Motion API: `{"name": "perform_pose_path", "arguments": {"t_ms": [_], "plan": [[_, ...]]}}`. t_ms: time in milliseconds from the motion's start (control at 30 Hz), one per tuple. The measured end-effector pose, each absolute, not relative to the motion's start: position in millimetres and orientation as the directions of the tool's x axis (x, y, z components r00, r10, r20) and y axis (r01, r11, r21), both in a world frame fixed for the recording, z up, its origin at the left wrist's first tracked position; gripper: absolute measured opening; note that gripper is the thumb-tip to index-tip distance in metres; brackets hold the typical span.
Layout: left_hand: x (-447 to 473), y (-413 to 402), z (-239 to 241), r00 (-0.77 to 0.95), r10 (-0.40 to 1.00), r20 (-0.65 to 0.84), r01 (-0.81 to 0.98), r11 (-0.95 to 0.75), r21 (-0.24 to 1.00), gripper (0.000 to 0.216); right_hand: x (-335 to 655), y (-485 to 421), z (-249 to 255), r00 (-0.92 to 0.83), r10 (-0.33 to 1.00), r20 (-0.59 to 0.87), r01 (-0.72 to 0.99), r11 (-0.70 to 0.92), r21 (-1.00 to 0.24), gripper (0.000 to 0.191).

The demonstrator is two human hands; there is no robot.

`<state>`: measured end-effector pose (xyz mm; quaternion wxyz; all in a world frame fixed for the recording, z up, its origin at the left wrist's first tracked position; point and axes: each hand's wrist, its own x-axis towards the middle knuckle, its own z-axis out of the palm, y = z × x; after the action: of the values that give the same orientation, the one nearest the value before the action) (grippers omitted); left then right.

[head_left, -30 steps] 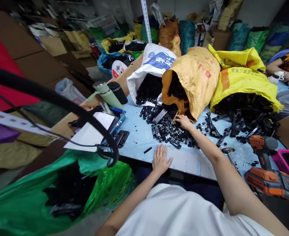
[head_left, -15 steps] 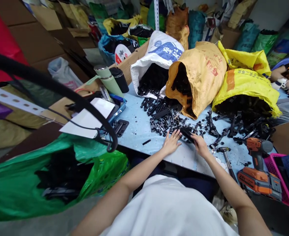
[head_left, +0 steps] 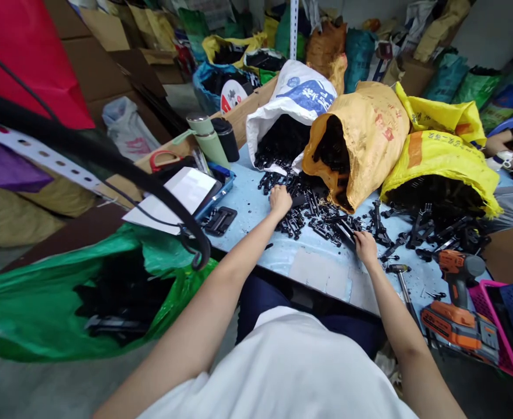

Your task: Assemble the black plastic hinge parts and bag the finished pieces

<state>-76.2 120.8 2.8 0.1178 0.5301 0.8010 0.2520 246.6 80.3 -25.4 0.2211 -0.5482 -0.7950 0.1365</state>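
Note:
My left hand point(head_left: 280, 201) reaches into the left side of a heap of small black parts point(head_left: 292, 224), close to the mouth of the white sack point(head_left: 260, 110). Its fingers are curled down, and what they grip, if anything, is hidden. With its fingers closed, my right hand point(head_left: 366, 245) holds the near end of a long black bar-shaped part point(head_left: 347, 233) at the heap's right front. Longer black jointed parts point(head_left: 379, 226) lie just beyond my right hand.
An orange sack point(head_left: 370, 128) and a yellow sack point(head_left: 439, 154) lie open behind the heap. At right are a hammer point(head_left: 404, 285), an orange cordless drill point(head_left: 455, 308) and a pink basket point(head_left: 501, 302). A green bag point(head_left: 33, 291) hangs at left. A black cable point(head_left: 151, 186) crosses the left foreground.
My left hand has moved away from the black bar, forward and left into the heap, and its fingers have curled. My right hand still holds the bar, now slightly farther right.

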Motion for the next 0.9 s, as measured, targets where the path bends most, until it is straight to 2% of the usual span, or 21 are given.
{"name": "perform_pose_path", "arguments": {"t_ms": [100,267,367,433,500,567,600,667,733,867,900], "plan": [[-99.1,140.9,6.4,-0.460,0.888,-0.009,0.755,0.397,0.522,0.027,240.1,77.7,-20.8,-0.309,0.934,0.180,0.778,0.357,-0.517,0.040],[-108.1,146.7,4.2,-0.426,0.904,-0.035,0.760,0.378,0.529,0.027,236.0,40.1,-21.8,-0.377,0.923,0.082,0.739,0.353,-0.574,0.034],[-105.6,134.1,5.5,-0.407,0.914,0.010,0.762,0.333,0.555,0.028,236.8,12.1,-18.8,-0.515,0.857,-0.004,0.732,0.438,-0.521,0.031],[-97.7,115.0,5.2,-0.353,0.932,0.080,0.770,0.242,0.590,0.030,234.7,-0.4,-17.3,-0.566,0.824,-0.025,0.746,0.498,-0.443,0.033],[-81.8,87.8,0.8,-0.200,0.970,0.136,0.764,0.067,0.642,0.030,228.3,-3.0,-17.5,-0.581,0.814,-0.019,0.764,0.536,-0.360,0.037],[-59.8,58.2,-8.5,0.075,0.993,0.096,0.692,-0.121,0.711,0.024,218.4,6.4,-18.7,-0.578,0.815,-0.036,0.785,0.544,-0.295,0.042],[-48.6,45.3,-14.2,0.205,0.978,0.034,0.640,-0.160,0.751,0.020,212.9,15.0,-19.0,-0.558,0.829,-0.048,0.806,0.526,-0.271,0.042],[-30.5,28.7,-25.0,0.318,0.947,-0.046,0.591,-0.160,0.790,0.018,203.3,36.5,-18.2,-0.483,0.874,-0.060,0.855,0.456,-0.250,0.039],[-23.0,26.2,-31.6,0.260,0.962,-0.081,0.595,-0.093,0.798,0.018,197.7,57.1,-16.0,-0.424,0.904,-0.055,0.872,0.391,-0.294,0.039],[-32.8,41.0,-29.3,-0.026,0.995,-0.092,0.599,0.089,0.796,0.011,199.5,70.9,-15.2,-0.374,0.927,-0.036,0.716,0.264,-0.646,0.044],[-35.8,42.0,-27.2,-0.054,0.994,-0.092,0.593,0.106,0.798,0.007,201.4,67.6,-16.9,-0.360,0.932,-0.037,0.678,0.233,-0.697,0.048]]}}
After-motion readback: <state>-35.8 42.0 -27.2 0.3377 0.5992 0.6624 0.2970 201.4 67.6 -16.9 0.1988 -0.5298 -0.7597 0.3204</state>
